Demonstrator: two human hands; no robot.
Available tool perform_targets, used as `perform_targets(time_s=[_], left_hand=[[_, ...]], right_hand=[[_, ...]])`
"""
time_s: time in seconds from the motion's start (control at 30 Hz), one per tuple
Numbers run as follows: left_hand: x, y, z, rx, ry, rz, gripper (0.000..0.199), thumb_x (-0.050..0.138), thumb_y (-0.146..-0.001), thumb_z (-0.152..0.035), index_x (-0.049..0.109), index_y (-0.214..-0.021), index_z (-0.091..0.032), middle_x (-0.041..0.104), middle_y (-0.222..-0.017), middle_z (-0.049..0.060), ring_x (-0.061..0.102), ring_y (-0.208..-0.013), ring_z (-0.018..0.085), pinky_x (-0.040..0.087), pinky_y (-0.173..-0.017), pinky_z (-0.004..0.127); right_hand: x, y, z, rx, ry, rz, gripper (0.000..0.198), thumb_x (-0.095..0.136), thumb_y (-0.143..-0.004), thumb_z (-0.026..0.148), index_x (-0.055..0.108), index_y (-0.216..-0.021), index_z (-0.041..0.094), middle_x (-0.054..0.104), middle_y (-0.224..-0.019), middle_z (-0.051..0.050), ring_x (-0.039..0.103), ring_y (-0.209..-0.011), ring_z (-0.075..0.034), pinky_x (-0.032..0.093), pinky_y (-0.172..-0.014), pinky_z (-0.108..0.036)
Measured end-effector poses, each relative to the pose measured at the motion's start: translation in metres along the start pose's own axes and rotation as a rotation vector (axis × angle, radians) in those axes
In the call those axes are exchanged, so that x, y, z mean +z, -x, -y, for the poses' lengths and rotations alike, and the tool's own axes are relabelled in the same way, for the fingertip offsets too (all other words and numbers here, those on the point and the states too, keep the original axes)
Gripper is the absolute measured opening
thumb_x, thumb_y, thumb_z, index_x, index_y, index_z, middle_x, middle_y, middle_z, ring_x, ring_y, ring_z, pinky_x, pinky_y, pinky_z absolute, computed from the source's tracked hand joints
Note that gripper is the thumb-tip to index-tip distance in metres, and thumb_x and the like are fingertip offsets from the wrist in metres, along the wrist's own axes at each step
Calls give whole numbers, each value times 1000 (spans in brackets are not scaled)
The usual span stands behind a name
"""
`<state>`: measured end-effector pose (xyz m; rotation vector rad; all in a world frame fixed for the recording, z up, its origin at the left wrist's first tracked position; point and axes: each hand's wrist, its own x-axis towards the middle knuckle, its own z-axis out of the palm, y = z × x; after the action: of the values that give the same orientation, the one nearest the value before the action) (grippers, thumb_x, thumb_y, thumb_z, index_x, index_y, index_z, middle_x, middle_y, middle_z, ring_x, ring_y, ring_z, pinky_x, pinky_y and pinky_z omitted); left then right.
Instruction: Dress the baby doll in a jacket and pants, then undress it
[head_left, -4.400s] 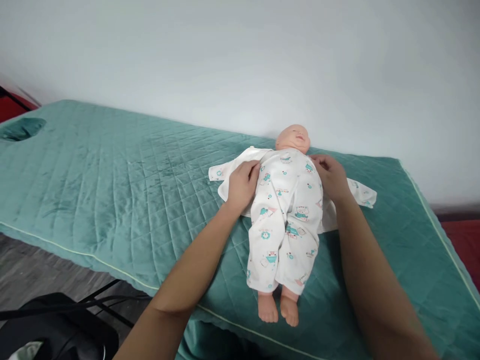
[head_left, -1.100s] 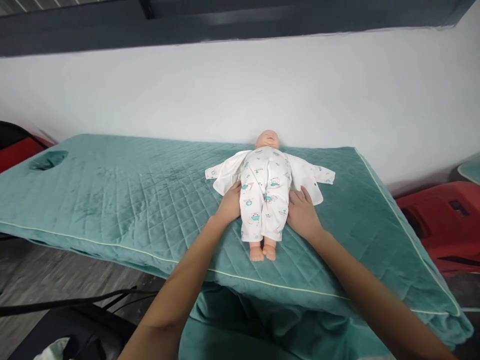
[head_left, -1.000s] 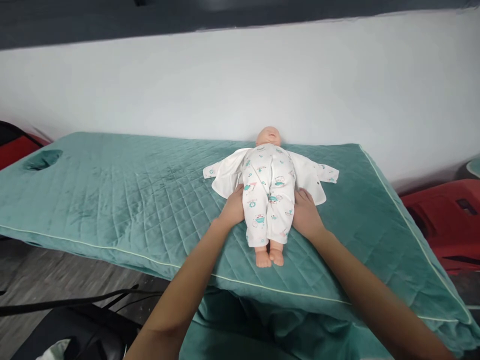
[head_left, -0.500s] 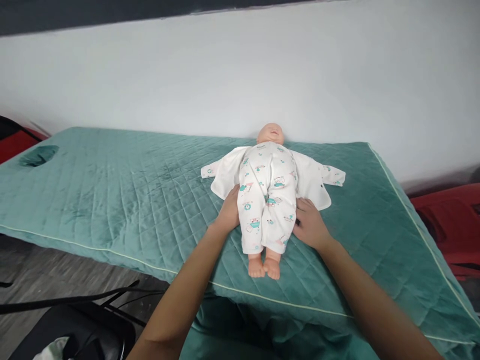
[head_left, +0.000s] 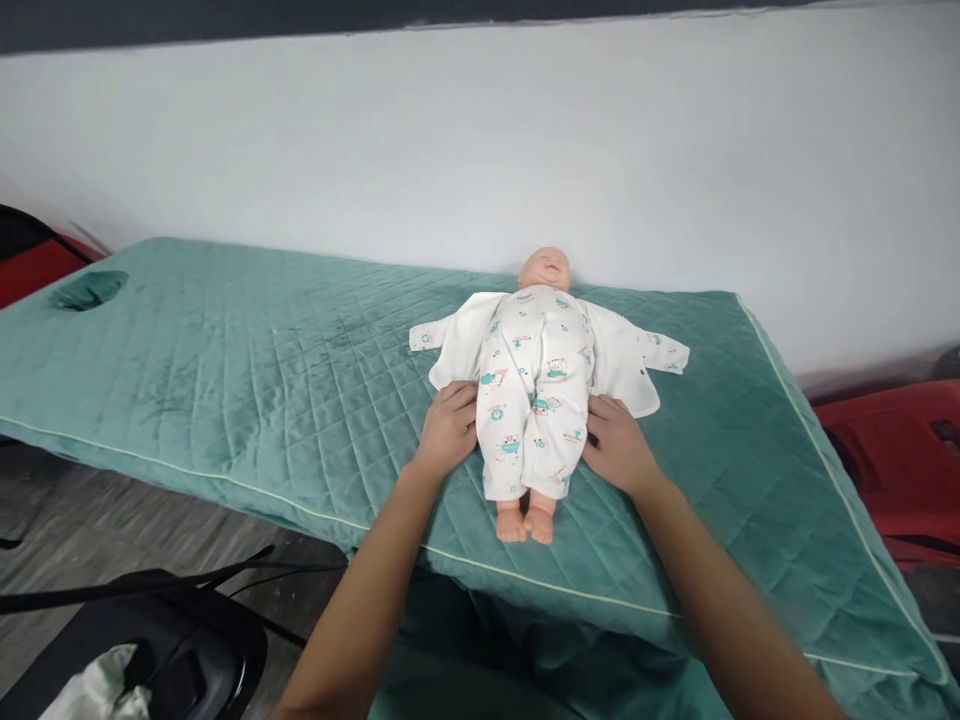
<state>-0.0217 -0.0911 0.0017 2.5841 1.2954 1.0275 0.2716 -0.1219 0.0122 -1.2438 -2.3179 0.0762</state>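
Note:
A baby doll [head_left: 545, 268] lies on its back on the green quilted bed cover [head_left: 300, 400], head toward the wall. White printed baby trousers [head_left: 534, 400] cover its body and legs, reaching up close to its neck; its bare feet stick out below. Under it a white baby jacket [head_left: 619, 355] is spread open, sleeves out to both sides. My left hand [head_left: 448, 428] is curled against the left edge of the trousers at the thigh. On the opposite edge my right hand [head_left: 619, 443] is bent in the same way. The fingertips of both hands are partly hidden by the cloth.
Behind the bed stands a white wall [head_left: 300, 150]. A face hole [head_left: 90, 290] opens at the bed's far left. A black chair [head_left: 217, 640] with a crumpled cloth [head_left: 101, 690] on it is at the lower left. Red chairs [head_left: 892, 460] stand beyond the right end.
My left hand has shifted slightly down and away from the jacket's lower edge, and its fingers are more curled. My right hand stays at the trousers. The camera view has shifted a little.

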Motion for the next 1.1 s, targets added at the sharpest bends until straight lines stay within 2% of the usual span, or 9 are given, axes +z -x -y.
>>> perform_targets(time_s=[0.27,0.4,0.5,0.57,0.63,0.73,0.83,0.93,1.1], left_hand=[[-3,9,-7,-66,67,70,33,47,-88,-7,76,-93,-22,71,-111,7,56,-119,24,49,-105,44],[-13,30,-27,-147,101,20,30,48,-93,-12,68,-114,-20,65,-127,9,53,-127,24,45,-112,47],[-21,52,-50,-222,205,-45,32,52,-95,-17,59,-126,-23,61,-131,9,55,-125,23,46,-110,46],[-25,65,-65,-259,280,-49,35,54,-94,-18,55,-129,-23,59,-131,10,56,-125,22,48,-108,44],[-27,76,-77,-271,320,-6,39,57,-91,-16,52,-129,-23,57,-130,11,56,-124,23,49,-106,43],[-25,85,-85,-261,302,64,36,61,-85,-12,52,-119,-22,59,-123,10,57,-118,24,49,-102,43],[-21,87,-86,-219,235,84,24,59,-86,-10,52,-106,-21,63,-110,7,59,-108,24,48,-98,44],[-18,85,-88,-204,240,17,16,52,-91,-9,52,-101,-21,64,-103,5,60,-100,21,49,-92,40],[-25,82,-101,-199,321,-61,11,46,-98,-14,51,-105,-21,61,-101,6,59,-95,18,50,-84,32]], right_hand=[[-7,4,-2,-24,-56,26,22,51,-96,22,63,-78,19,64,-82,-6,56,-83,-21,40,-77,-36],[-10,8,7,116,-206,-200,16,50,-98,22,64,-89,22,67,-86,-5,61,-82,-21,47,-77,-36],[-15,11,32,125,-293,-312,12,56,-97,26,64,-105,24,67,-104,-8,63,-100,-23,50,-87,-39],[-19,11,57,44,-282,-227,17,60,-95,27,64,-111,23,65,-113,-9,60,-109,-24,47,-94,-42],[-23,9,82,-19,-223,-66,16,63,-94,27,65,-109,24,65,-115,-7,57,-111,-24,43,-96,-43],[-32,4,109,-1,-93,129,8,65,-94,30,67,-99,23,67,-110,-4,56,-108,-23,38,-95,-44],[-38,-2,120,18,7,252,18,70,-91,39,67,-95,22,67,-106,-5,55,-107,-25,37,-95,-45],[-38,-5,130,25,111,299,23,71,-90,42,68,-92,20,67,-103,-8,54,-107,-28,36,-99,-49],[-26,-2,149,83,226,275,20,62,-95,34,68,-95,14,68,-101,-11,55,-105,-31,30,-108,-56]])
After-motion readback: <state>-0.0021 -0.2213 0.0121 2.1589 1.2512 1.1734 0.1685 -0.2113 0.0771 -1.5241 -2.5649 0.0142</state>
